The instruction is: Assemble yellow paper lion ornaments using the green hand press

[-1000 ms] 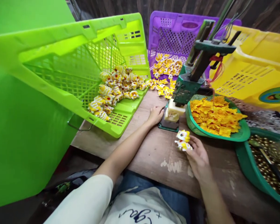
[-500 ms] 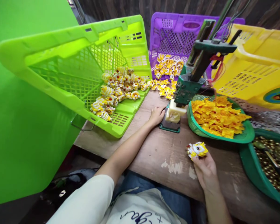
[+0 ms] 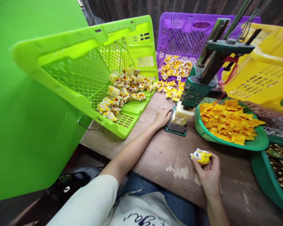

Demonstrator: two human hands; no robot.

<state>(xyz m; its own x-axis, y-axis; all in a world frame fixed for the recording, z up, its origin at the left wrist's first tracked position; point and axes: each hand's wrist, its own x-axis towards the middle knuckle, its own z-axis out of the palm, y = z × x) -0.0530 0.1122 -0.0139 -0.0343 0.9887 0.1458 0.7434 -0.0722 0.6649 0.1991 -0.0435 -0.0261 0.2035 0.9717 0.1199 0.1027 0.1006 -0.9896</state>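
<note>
My right hand (image 3: 210, 172) pinches a small yellow and white plastic toy figure (image 3: 202, 156) between thumb and fingers, just above the table. Far from it, my left hand (image 3: 162, 118) lies on the tabletop with loosely stretched fingers, against the base (image 3: 176, 129) of a green hand press (image 3: 195, 91). Its fingertips are partly hidden at the press. A cream block mould (image 3: 181, 114) sits on that base, under the press head. Several similar yellow and white toy pieces (image 3: 122, 89) are heaped in the tilted lime-green crate (image 3: 122, 128).
A green basket (image 3: 199, 127) of orange-yellow plastic parts stands right of the press. Beyond it is a green tub (image 3: 261, 169) of small gold-coloured pieces. A purple crate (image 3: 198, 34) with more pieces and a yellow crate (image 3: 261, 75) stand behind.
The toy figure has turned in my right hand, so a different side of it shows. My left hand stays by the press base. The whole view has shifted slightly.
</note>
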